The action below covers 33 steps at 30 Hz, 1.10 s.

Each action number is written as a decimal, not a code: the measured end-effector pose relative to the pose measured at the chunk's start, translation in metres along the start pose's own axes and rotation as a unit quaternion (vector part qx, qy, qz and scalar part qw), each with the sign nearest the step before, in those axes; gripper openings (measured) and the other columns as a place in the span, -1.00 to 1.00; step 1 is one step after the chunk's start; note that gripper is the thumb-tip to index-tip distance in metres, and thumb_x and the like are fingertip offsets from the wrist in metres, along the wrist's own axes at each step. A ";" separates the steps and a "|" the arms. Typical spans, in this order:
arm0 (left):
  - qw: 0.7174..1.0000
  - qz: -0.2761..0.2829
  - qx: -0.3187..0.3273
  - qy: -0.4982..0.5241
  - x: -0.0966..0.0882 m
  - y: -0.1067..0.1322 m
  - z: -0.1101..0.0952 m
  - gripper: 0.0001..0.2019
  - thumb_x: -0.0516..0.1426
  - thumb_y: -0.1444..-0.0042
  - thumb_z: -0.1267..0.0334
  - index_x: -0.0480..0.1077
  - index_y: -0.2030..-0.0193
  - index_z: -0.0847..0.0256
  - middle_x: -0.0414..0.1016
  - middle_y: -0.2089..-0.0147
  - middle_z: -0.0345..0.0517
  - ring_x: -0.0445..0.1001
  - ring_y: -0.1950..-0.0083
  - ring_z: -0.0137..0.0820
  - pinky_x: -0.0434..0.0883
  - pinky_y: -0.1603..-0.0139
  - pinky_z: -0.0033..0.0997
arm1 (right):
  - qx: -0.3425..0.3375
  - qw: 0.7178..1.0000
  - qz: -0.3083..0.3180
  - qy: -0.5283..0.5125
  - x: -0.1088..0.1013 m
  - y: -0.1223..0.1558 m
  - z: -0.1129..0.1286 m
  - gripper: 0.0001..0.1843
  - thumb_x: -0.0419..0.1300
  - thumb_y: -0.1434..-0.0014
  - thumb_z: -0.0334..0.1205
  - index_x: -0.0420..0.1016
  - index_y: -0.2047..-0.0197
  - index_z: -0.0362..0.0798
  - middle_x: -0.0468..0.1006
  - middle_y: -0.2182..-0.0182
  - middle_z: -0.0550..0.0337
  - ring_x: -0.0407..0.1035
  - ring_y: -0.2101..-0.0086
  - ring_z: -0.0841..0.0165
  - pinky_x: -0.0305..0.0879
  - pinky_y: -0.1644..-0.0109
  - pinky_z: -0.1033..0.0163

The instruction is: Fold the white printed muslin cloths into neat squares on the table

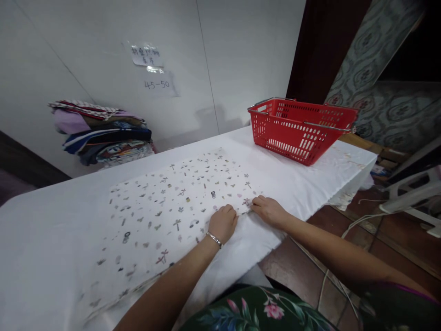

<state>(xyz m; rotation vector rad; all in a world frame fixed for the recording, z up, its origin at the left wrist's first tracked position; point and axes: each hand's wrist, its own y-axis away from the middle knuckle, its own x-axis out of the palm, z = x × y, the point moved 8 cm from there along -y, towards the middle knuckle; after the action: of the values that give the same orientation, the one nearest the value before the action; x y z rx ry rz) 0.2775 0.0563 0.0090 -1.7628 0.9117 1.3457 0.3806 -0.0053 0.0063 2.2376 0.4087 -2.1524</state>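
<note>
A white printed cloth (pixel 165 197) with small palm trees and other little motifs lies spread flat in a rectangle. Along its near edge, layers show, so it looks folded. My left hand (pixel 223 223), with a silver bracelet at the wrist, has its fingers curled onto that near edge close to the right corner. At the corner itself, my right hand (pixel 269 211) pinches the fabric. The fingertips of both hands are partly hidden. A small gap of cloth edge separates the two hands.
A white-covered table (pixel 51 230) carries the cloth. A red plastic basket (pixel 292 133) with metal handles stands at its back right. Folded garments (pixel 106 131) are piled by the wall at back left. A white cable (pixel 344 234) and a white plastic stool (pixel 413 197) are at right.
</note>
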 end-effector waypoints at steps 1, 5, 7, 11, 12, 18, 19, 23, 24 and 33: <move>1.000 0.004 -0.016 0.008 -0.001 -0.001 0.002 -0.86 -0.03 -0.16 0.27 0.32 0.34 0.20 0.37 0.22 -0.14 0.33 0.20 -0.39 0.26 0.24 -0.39 | -0.002 1.000 0.000 -0.002 -0.001 -0.001 0.000 -0.74 -0.07 -0.27 -0.31 0.40 0.33 -0.12 0.35 0.32 0.09 0.17 0.30 0.33 0.06 0.33 0.28; 0.997 0.013 -0.077 0.030 -0.003 -0.003 0.012 -0.84 -0.06 -0.18 0.25 0.29 0.35 0.17 0.39 0.31 -0.20 0.35 0.25 -0.42 0.22 0.31 -0.41 | 0.007 1.000 -0.011 -0.003 -0.007 -0.002 -0.003 -0.80 -0.05 -0.25 -0.35 0.39 0.29 -0.11 0.35 0.29 0.10 0.17 0.26 0.32 0.07 0.30 0.28; 0.996 0.022 -0.079 0.019 -0.002 -0.004 0.012 -0.84 -0.07 -0.19 0.24 0.28 0.32 0.17 0.40 0.31 -0.20 0.36 0.26 -0.41 0.21 0.32 -0.41 | 0.007 1.000 -0.014 0.000 -0.007 -0.003 -0.002 -0.82 -0.04 -0.24 -0.36 0.38 0.26 -0.11 0.35 0.28 0.10 0.17 0.25 0.32 0.09 0.28 0.27; 0.999 0.030 -0.038 -0.017 0.002 -0.002 0.003 -0.87 -0.04 -0.16 0.32 0.28 0.19 0.16 0.41 0.25 -0.15 0.35 0.18 -0.36 0.24 0.25 -0.38 | -0.004 1.000 -0.008 -0.005 0.000 -0.001 0.000 -0.83 -0.04 -0.24 -0.35 0.36 0.26 -0.12 0.36 0.28 0.11 0.17 0.25 0.32 0.10 0.27 0.27; 0.999 0.024 -0.023 -0.023 0.003 -0.001 -0.001 -0.84 -0.02 -0.13 0.35 0.27 0.14 0.17 0.40 0.21 -0.14 0.34 0.15 -0.35 0.25 0.22 -0.38 | -0.004 1.000 -0.008 -0.006 0.002 -0.001 0.000 -0.82 -0.05 -0.25 -0.35 0.36 0.26 -0.12 0.36 0.28 0.11 0.17 0.25 0.33 0.10 0.27 0.27; 1.000 0.012 -0.002 -0.026 0.005 -0.001 -0.004 -0.81 0.02 -0.08 0.39 0.32 0.15 0.18 0.37 0.16 -0.11 0.31 0.12 -0.33 0.28 0.15 -0.35 | -0.006 1.000 -0.018 -0.023 -0.001 0.001 -0.001 -0.76 -0.10 -0.28 -0.31 0.37 0.22 -0.11 0.36 0.29 0.09 0.18 0.26 0.33 0.10 0.27 0.27; 1.000 0.010 -0.009 -0.021 0.005 -0.002 -0.003 -0.81 0.01 -0.09 0.39 0.32 0.16 0.17 0.37 0.17 -0.12 0.31 0.13 -0.33 0.28 0.15 -0.35 | -0.008 1.000 -0.018 -0.022 -0.002 0.001 -0.001 -0.77 -0.10 -0.28 -0.31 0.37 0.22 -0.11 0.37 0.29 0.09 0.19 0.26 0.33 0.10 0.27 0.27; 0.999 0.003 -0.033 -0.024 0.004 -0.003 0.000 -0.82 0.00 -0.11 0.39 0.30 0.15 0.16 0.37 0.19 -0.13 0.32 0.15 -0.35 0.29 0.18 -0.37 | -0.007 1.000 -0.015 -0.018 -0.002 -0.001 -0.002 -0.79 -0.08 -0.27 -0.33 0.38 0.25 -0.12 0.37 0.29 0.10 0.20 0.26 0.33 0.11 0.28 0.28; 0.999 0.007 -0.035 -0.035 0.005 -0.002 -0.001 -0.83 -0.01 -0.11 0.40 0.30 0.16 0.16 0.37 0.20 -0.13 0.32 0.16 -0.34 0.29 0.21 -0.37 | -0.005 1.000 -0.014 -0.019 -0.001 -0.002 -0.003 -0.79 -0.07 -0.26 -0.34 0.38 0.26 -0.12 0.37 0.30 0.10 0.20 0.27 0.33 0.11 0.29 0.28; 0.994 -0.006 0.049 -0.098 0.010 0.004 -0.013 -0.75 -0.06 -0.10 0.51 0.31 0.16 0.16 0.33 -0.02 -0.13 0.31 0.13 -0.35 0.33 0.23 -0.36 | 0.000 1.000 0.005 -0.028 0.002 -0.004 -0.003 -0.78 -0.07 -0.26 -0.32 0.40 0.25 -0.11 0.38 0.29 0.09 0.20 0.26 0.33 0.11 0.28 0.28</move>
<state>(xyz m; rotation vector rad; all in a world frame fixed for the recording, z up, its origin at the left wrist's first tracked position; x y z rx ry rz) 0.2816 0.0422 0.0009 -1.5300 0.8426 1.4130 0.3826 -0.0004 0.0054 2.1680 0.3946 -2.2045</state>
